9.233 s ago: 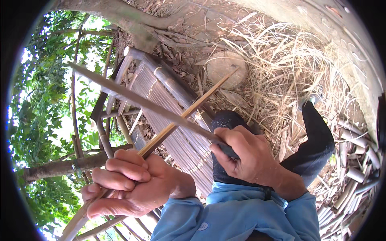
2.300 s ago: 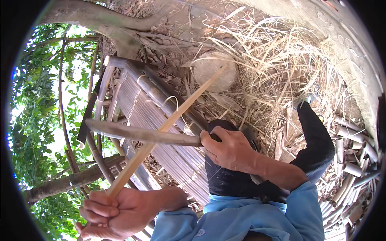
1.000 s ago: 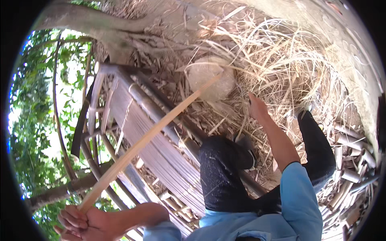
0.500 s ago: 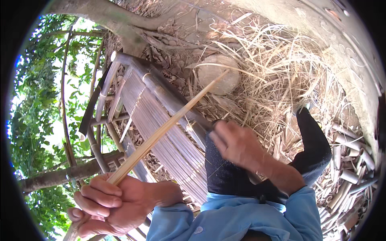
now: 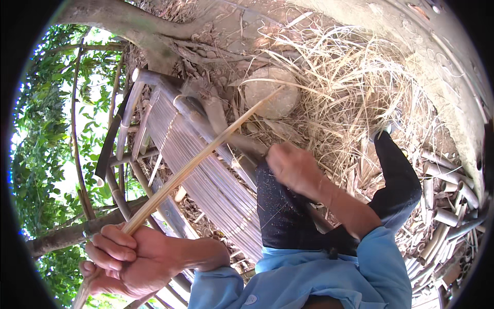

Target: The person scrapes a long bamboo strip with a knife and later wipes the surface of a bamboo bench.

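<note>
My left hand point(image 5: 136, 260), palm up at the lower left, is closed around a long pale bamboo strip point(image 5: 177, 180). The strip slants up to the right, thinning toward its far tip over a round wood stump point(image 5: 271, 92). Its near end comes out below my fist. My right hand point(image 5: 293, 167) is closed in a fist above my left knee, to the right of the strip. A blurred, brownish-grey elongated thing point(image 5: 247, 144) extends leftward from this fist to the strip; its kind is smeared by motion. My fingers hide the part held.
A slatted bamboo bench point(image 5: 206, 180) stands left of my legs. Pale shavings point(image 5: 345, 77) heap on the ground beyond. Cut bamboo pieces point(image 5: 447, 216) lie at the right. A bamboo fence point(image 5: 77, 129) with foliage is at the left, a tree root point(image 5: 118, 23) at the top.
My left hand has shifted slightly left and down with the bamboo strip. My right fist has moved a little left and up, and the blurred thing beside it shows farther out.
</note>
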Available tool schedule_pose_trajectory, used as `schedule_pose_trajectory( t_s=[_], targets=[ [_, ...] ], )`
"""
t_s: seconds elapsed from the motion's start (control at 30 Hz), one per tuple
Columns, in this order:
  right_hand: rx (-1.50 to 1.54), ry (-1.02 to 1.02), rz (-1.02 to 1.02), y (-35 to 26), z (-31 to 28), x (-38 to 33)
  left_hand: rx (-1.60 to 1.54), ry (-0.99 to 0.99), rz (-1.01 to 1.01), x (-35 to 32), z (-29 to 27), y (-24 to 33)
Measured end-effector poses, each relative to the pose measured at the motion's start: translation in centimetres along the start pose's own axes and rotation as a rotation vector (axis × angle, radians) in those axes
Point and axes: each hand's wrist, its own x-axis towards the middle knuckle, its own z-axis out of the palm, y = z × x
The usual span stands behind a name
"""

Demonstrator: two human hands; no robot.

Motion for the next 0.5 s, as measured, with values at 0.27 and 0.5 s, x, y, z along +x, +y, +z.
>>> schedule_pose_trajectory(
  t_s=[0.27, 0.5],
  targets=[
    [-0.192, -0.205, 0.461, 18.9, 2.8, -5.0, -0.169, -0.067, 0.007, 1.3, -1.8, -0.2],
    [-0.027, -0.032, 0.304, 16.8, 6.4, -3.0, -0.226, -0.143, -0.062, 3.2, 0.1, -1.6]
  ],
)
